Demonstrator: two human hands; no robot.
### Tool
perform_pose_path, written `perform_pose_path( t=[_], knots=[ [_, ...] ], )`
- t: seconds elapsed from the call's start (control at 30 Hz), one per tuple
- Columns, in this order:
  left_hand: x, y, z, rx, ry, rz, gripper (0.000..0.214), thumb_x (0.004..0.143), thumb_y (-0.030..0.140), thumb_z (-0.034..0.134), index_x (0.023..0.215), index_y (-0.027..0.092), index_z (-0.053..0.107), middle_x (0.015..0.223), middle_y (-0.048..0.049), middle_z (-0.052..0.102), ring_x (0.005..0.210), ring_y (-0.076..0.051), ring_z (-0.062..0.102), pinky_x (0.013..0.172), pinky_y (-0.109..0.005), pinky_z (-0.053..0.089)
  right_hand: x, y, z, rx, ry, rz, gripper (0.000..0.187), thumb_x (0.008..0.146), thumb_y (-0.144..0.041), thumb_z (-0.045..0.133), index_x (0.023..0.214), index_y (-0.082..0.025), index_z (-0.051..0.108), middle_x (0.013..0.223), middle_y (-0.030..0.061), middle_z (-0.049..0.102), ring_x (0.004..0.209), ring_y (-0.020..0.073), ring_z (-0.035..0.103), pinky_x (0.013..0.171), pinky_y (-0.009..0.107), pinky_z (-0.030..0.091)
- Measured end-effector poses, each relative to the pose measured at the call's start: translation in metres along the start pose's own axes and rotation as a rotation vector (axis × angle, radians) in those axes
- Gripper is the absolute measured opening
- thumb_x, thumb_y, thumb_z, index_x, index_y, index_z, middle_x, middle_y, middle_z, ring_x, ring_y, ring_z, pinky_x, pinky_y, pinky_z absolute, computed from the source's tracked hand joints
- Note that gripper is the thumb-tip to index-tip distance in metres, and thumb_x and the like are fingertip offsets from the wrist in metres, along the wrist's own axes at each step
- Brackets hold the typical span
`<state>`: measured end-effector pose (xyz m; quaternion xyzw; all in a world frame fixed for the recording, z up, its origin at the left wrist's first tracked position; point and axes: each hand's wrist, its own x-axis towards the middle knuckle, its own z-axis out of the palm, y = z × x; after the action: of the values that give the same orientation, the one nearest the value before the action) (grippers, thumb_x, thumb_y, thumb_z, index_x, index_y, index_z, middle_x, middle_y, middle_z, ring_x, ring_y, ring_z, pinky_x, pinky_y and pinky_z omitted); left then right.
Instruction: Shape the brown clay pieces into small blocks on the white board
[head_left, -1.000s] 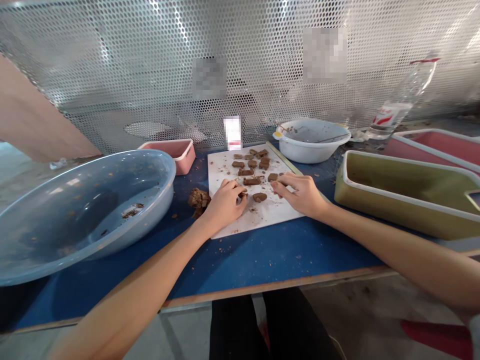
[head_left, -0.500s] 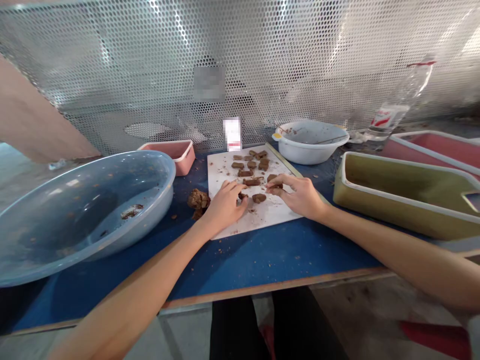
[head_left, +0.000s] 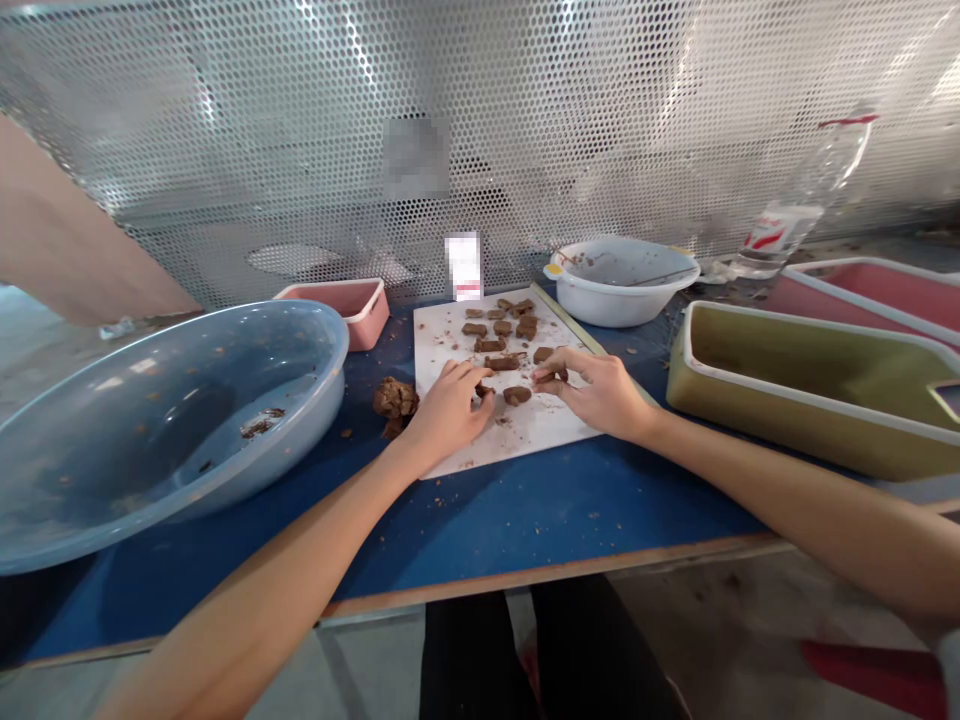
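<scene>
On a white board [head_left: 442,345] lie several small brown pieces of what looks like clay, some block-shaped. My left hand [head_left: 456,408] rests over the board's left part, fingers curled, with a small dark brown clay piece [head_left: 484,391] between thumb and fingertips. From the right, my right hand [head_left: 604,392] pinches another brown clay piece [head_left: 553,377], partly hidden by its fingers. A rounded clay lump [head_left: 517,396] lies between the two hands, touched by neither. Just beyond it is a longer clay piece [head_left: 502,362]. A larger rough clay lump [head_left: 395,398] sits left of the board.
A big blue basin [head_left: 322,400] stands at left, with a pink tub [head_left: 369,325] behind it. A white basin [head_left: 622,305], an olive trough [head_left: 795,425], a pink trough [head_left: 825,290] and a plastic bottle [head_left: 784,225] are at right. A perforated metal screen [head_left: 300,120] rises behind the blue table [head_left: 480,530].
Both hands stay in nearly the same place, with only slight finger movement at the right hand. The view has shifted a little.
</scene>
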<state>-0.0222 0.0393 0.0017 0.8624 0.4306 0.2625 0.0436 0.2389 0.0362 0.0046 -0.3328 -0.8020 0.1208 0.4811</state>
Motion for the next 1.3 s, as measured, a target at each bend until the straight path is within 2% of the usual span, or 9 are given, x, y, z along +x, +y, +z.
perform_pose_path(
  t=[0.2, 0.27, 0.37, 0.43, 0.6, 0.67, 0.83, 1.07, 1.3],
  knots=[
    [-0.001, 0.002, -0.001, -0.011, -0.023, -0.017, 0.028, 0.104, 0.023, 0.061, 0.131, 0.018, 0.067, 0.123, -0.012, 0.072, 0.128, -0.034, 0.059, 0.107, -0.054, 0.056, 0.001, -0.007, -0.007, -0.006, -0.112, -0.031, 0.045, 0.115, -0.037, 0.047, 0.078, -0.022, 0.066, 0.073, -0.001, 0.071, 0.069, 0.0128, 0.068, 0.074, 0.028, 0.054],
    [-0.001, 0.002, -0.001, -0.017, -0.031, -0.013, 0.029, 0.104, 0.022, 0.06, 0.133, 0.018, 0.067, 0.124, -0.0122, 0.072, 0.129, -0.034, 0.059, 0.106, -0.054, 0.057, 0.001, -0.006, -0.006, -0.001, -0.086, -0.046, 0.037, 0.113, -0.037, 0.052, 0.083, -0.023, 0.069, 0.076, -0.0008, 0.073, 0.071, 0.0132, 0.069, 0.073, 0.028, 0.055],
    [-0.002, 0.001, 0.0, -0.024, -0.036, 0.0, 0.031, 0.104, 0.022, 0.06, 0.134, 0.018, 0.066, 0.125, -0.0125, 0.072, 0.13, -0.034, 0.059, 0.106, -0.054, 0.057, 0.0, -0.004, -0.003, 0.03, -0.027, -0.084, 0.015, 0.107, -0.032, 0.064, 0.098, -0.023, 0.073, 0.092, 0.0015, 0.079, 0.084, 0.0159, 0.074, 0.079, 0.029, 0.058],
    [-0.002, -0.001, 0.002, -0.018, -0.028, 0.007, 0.03, 0.104, 0.022, 0.059, 0.133, 0.018, 0.066, 0.125, -0.0122, 0.072, 0.13, -0.034, 0.059, 0.107, -0.053, 0.056, -0.001, -0.004, -0.003, 0.049, -0.006, -0.098, 0.009, 0.105, -0.029, 0.067, 0.1, -0.024, 0.073, 0.096, 0.0021, 0.08, 0.087, 0.0165, 0.075, 0.081, 0.029, 0.059],
    [-0.001, -0.003, 0.004, 0.005, 0.005, -0.007, 0.029, 0.103, 0.022, 0.059, 0.132, 0.018, 0.067, 0.121, -0.0114, 0.071, 0.128, -0.033, 0.059, 0.107, -0.052, 0.055, 0.0, -0.01, -0.008, 0.031, -0.085, -0.108, 0.029, 0.111, -0.03, 0.055, 0.088, -0.023, 0.071, 0.082, 0.0006, 0.075, 0.076, 0.0146, 0.072, 0.075, 0.028, 0.056],
    [-0.001, -0.002, 0.004, 0.004, -0.002, -0.007, 0.029, 0.104, 0.022, 0.058, 0.131, 0.017, 0.067, 0.12, -0.0117, 0.07, 0.127, -0.033, 0.059, 0.108, -0.052, 0.055, 0.001, -0.011, -0.007, 0.029, -0.078, -0.103, 0.028, 0.111, -0.032, 0.057, 0.089, -0.023, 0.071, 0.082, 0.0008, 0.076, 0.077, 0.0152, 0.072, 0.075, 0.029, 0.057],
    [-0.001, 0.0, 0.002, -0.003, -0.026, -0.015, 0.031, 0.103, 0.022, 0.056, 0.132, 0.018, 0.066, 0.122, -0.0124, 0.07, 0.13, -0.034, 0.058, 0.108, -0.053, 0.055, 0.001, -0.008, -0.003, 0.055, -0.022, -0.109, 0.011, 0.105, -0.032, 0.069, 0.1, -0.024, 0.075, 0.094, 0.0032, 0.079, 0.088, 0.0182, 0.075, 0.083, 0.032, 0.06],
    [-0.002, -0.001, 0.003, -0.005, -0.038, -0.01, 0.032, 0.104, 0.024, 0.055, 0.133, 0.017, 0.066, 0.121, -0.0138, 0.07, 0.127, -0.035, 0.058, 0.106, -0.056, 0.056, 0.001, -0.011, -0.006, 0.029, -0.043, -0.157, 0.015, 0.107, -0.031, 0.066, 0.111, -0.024, 0.079, 0.087, 0.002, 0.078, 0.075, 0.0152, 0.072, 0.071, 0.029, 0.058],
    [-0.002, 0.001, 0.003, -0.021, -0.006, 0.01, 0.03, 0.102, 0.02, 0.057, 0.13, 0.019, 0.067, 0.121, -0.012, 0.072, 0.127, -0.034, 0.059, 0.108, -0.055, 0.055, -0.004, -0.007, -0.002, -0.039, -0.033, -0.058, 0.031, 0.103, -0.033, 0.066, 0.131, -0.024, 0.074, 0.102, 0.0036, 0.083, 0.081, 0.0162, 0.075, 0.082, 0.03, 0.064]
  ],
)
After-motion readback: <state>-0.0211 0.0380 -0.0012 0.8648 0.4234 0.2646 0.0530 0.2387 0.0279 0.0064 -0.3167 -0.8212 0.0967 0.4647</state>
